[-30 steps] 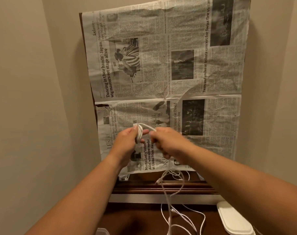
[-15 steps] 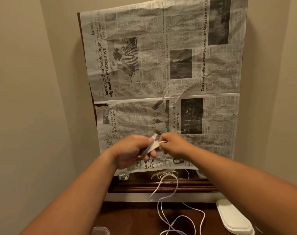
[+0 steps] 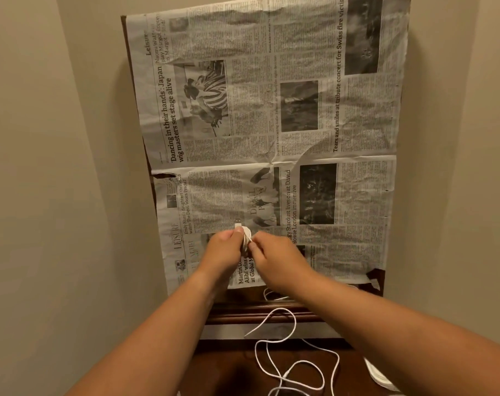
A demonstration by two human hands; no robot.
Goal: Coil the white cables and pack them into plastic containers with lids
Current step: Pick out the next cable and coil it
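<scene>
Both hands meet above the newspaper point(image 3: 271, 110). Left hand point(image 3: 224, 252) clamps the coiled white cable point(image 3: 246, 238); right hand point(image 3: 274, 258) apparently pinches its strand. Loose cable trails near, onto the tabletop point(image 3: 214, 367).

We hold a small cable coil point(image 3: 245, 238) in front of the newspaper point(image 3: 271, 138), left hand point(image 3: 223, 251) pinching it, right hand point(image 3: 274, 257) touching; loose cable point(image 3: 274, 352) trails below onto the surface point(image 3: 228, 367).
</scene>
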